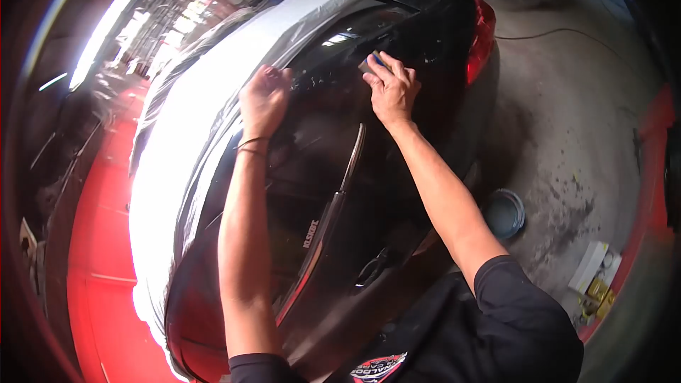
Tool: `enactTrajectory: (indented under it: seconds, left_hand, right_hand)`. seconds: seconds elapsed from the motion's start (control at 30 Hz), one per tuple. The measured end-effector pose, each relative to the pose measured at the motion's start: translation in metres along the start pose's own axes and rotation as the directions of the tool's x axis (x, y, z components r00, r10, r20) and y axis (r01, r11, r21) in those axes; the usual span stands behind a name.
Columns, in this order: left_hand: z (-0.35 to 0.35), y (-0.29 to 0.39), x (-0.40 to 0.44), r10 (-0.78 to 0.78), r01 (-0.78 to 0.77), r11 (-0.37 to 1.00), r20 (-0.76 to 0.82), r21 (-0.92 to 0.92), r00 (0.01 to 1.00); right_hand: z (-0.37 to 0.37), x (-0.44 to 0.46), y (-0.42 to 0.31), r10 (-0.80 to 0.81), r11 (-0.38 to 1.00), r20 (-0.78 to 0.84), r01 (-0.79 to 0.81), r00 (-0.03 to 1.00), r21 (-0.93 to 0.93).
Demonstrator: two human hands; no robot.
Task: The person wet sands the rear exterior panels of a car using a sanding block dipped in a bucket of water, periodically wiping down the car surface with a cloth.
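Ahead lies the dark glossy rear of a car [319, 128], with white masking film [191, 113] along its left side. My right hand [394, 91] holds a small dark block [374, 63] with a blue part against the dark surface, fingers wrapped round it. Left of it, my left hand [264, 99] is curled near the edge of the film; whether it holds anything is hidden. A wiper [339, 198] runs down the panel between my forearms.
A red tail light [481, 39] is at the car's far right corner. On the grey floor stand a bucket [504, 213] and, farther right, a white box [590, 265] beside yellow items [600, 296]. A red car body [106, 241] is at the left.
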State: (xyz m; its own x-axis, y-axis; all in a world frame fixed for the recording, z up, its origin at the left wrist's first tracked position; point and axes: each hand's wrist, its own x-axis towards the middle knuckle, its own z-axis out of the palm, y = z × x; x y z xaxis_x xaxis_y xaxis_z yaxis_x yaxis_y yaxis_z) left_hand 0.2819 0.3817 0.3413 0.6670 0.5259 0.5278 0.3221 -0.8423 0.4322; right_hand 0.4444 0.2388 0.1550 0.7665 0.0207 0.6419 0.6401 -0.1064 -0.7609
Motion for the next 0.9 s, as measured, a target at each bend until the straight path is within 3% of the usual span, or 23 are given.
enactTrajectory:
  seconds: [0.03, 0.13, 0.2, 0.37, 0.47, 0.6, 0.73, 0.9]
  left_hand:
    - [-0.016, -0.005, -0.009, 0.009, -0.01, 0.999, 0.017, 0.035, 1.0]
    - [-0.023, 0.002, -0.023, 0.124, -0.129, 0.983, -0.042, -0.132, 0.991]
    - [-0.017, 0.003, -0.023, 0.155, -0.161, 0.985, -0.081, -0.07, 0.985]
    - [-0.011, 0.01, -0.022, 0.137, -0.141, 0.99, -0.131, -0.028, 0.982]
    - [-0.012, 0.012, -0.022, 0.151, -0.159, 0.986, -0.146, -0.049, 0.978]
    - [-0.008, 0.014, -0.024, 0.117, -0.126, 0.991, -0.145, -0.053, 0.983]
    - [-0.008, 0.013, -0.025, 0.149, -0.153, 0.988, -0.148, -0.015, 0.978]
    - [-0.005, 0.016, -0.022, 0.149, -0.143, 0.989, -0.154, 0.048, 0.977]
  right_hand:
    - [-0.003, -0.016, -0.007, 0.0, 1.0, 0.003, 0.0, 1.0, 0.003]
    - [-0.02, -0.071, -0.028, -0.032, 0.999, 0.013, 0.032, 0.999, 0.032]
    - [-0.022, -0.078, -0.033, -0.009, 0.999, 0.065, 0.012, 0.998, -0.051]
    - [0.012, 0.023, -0.015, 0.117, 0.99, 0.052, -0.112, 0.992, -0.092]
    - [0.021, -0.012, -0.006, -0.005, 1.0, -0.004, 0.005, 1.0, -0.004]
    - [-0.017, -0.077, -0.052, -0.048, 0.998, 0.094, 0.051, 0.994, -0.032]
    - [0.01, 0.023, -0.027, 0.125, 0.992, 0.122, -0.12, 0.985, -0.043]
    - [0.006, -0.043, -0.046, -0.08, 0.994, 0.083, 0.086, 0.993, -0.07]
